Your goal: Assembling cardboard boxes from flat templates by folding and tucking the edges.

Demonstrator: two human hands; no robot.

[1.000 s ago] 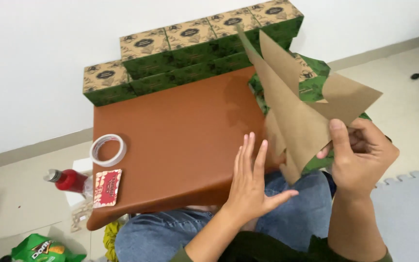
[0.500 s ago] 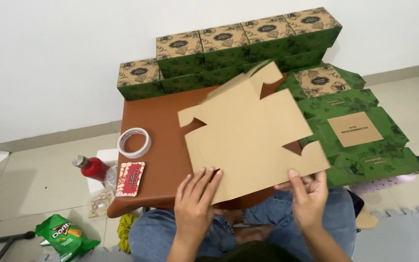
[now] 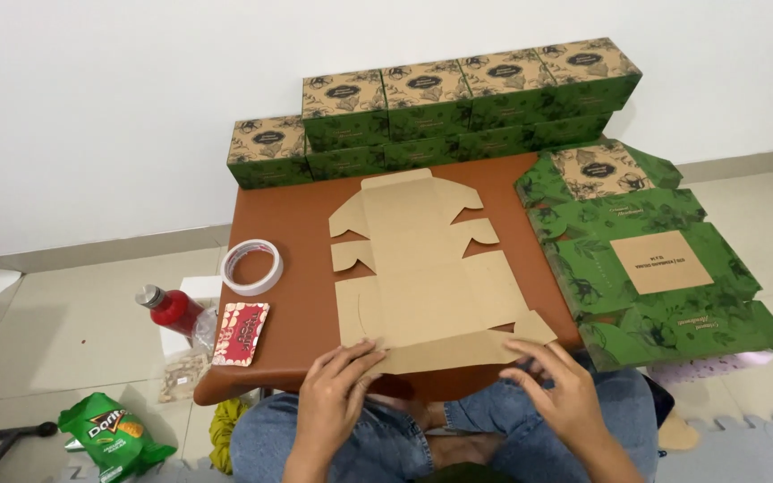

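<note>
flat brown cardboard blank (image 3: 427, 286) lies unfolded, plain side up

Unfolded cardboard box blank (image 3: 427, 277) lying flat on the low table (image 3: 306, 224), roughly central. Left hand (image 3: 337, 389) and right hand (image 3: 561, 389) rest at the blank's near edge, fingertips on its front flap, over the person's lap. Tape roll (image 3: 250, 266) lies on the table left of the blank; a small flat packet (image 3: 242, 333) sits nearer, at the table's front left corner. Row of assembled boxes (image 3: 440, 107) stands stacked along the table's far edge against the wall. Stack of flat printed box blanks (image 3: 655, 259) lies right of the table, overlapping its right edge. Bottle (image 3: 167, 309) lies on the floor left of the table; snack bag (image 3: 109, 429) lies on the floor further forward.
</note>
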